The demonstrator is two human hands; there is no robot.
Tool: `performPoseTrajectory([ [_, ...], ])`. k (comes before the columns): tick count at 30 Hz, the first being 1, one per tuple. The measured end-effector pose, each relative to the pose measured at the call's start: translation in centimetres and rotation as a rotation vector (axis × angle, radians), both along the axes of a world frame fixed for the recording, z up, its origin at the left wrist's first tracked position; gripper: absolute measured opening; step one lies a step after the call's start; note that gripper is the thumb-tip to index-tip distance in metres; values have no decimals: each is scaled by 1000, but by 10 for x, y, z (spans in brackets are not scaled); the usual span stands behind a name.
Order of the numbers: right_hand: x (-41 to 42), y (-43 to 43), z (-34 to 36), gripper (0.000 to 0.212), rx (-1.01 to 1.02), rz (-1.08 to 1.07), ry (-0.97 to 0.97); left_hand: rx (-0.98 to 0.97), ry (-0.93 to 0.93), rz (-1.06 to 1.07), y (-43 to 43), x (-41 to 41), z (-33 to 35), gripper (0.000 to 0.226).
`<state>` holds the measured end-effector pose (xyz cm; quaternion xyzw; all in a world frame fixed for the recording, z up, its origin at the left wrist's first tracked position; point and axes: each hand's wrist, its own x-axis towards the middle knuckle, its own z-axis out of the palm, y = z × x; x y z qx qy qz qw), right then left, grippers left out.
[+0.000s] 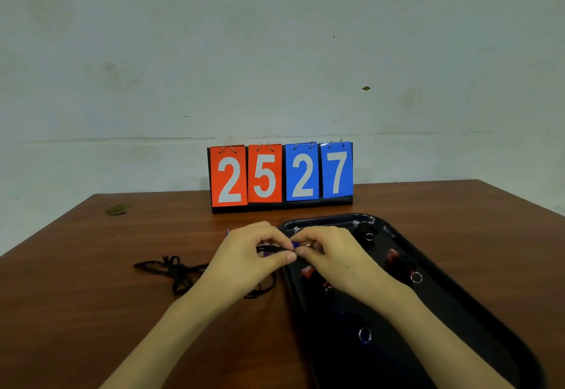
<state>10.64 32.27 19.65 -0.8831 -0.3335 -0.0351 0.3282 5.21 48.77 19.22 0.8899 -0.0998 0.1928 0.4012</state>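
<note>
Nearest, the left hand (247, 257) and right hand (333, 257) meet over the left rim of the tray (443, 312). The left pinches a flat black cord (171, 269) and the right a small purple piece (294, 244). Threading looks underway, though fingers hide the joint, and next comes a fine, steady pull. Limp woven loops trail across the wooden table (91, 297). The glossy tray holds a metal ring (416, 277).

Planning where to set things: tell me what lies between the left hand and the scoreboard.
Head view: only bare table, beyond the purple piece poking from the left hand, up to the scoreboard.
</note>
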Motion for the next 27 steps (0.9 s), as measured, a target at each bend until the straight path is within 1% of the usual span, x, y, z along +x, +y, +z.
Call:
performPoseTrajectory([
  [3,0,-2,1,20,-39,96,81,7,-9,63,9,3,1,8],
  [6,-2,-3,4,15,51,199,187,-75,24,73,15,6,4,6],
  [8,-4,-3,8,12,128,259,260,-177,81,29,16,5,7,5],
  [9,-4,-4,9,12,166,272,293,-233,115,13,16,4,9,8],
  [11,-4,-4,11,12,241,267,333,-330,176,5,15,3,10,15],
  [14,-3,-4,12,14,355,229,352,-462,241,-45,11,2,9,17],
  [17,-2,-3,8,13,448,178,339,-573,280,-132,-1,0,4,22],
  [19,-2,-1,6,12,477,130,311,-604,286,-168,-7,0,-1,21],
  [23,0,1,3,12,504,-33,242,-511,286,-173,-13,2,-8,22],
  [25,0,0,2,12,453,-148,141,-465,286,-147,-17,3,-11,15],
  [27,-2,1,1,10,362,-214,24,-424,291,-143,-21,2,-12,9],
])
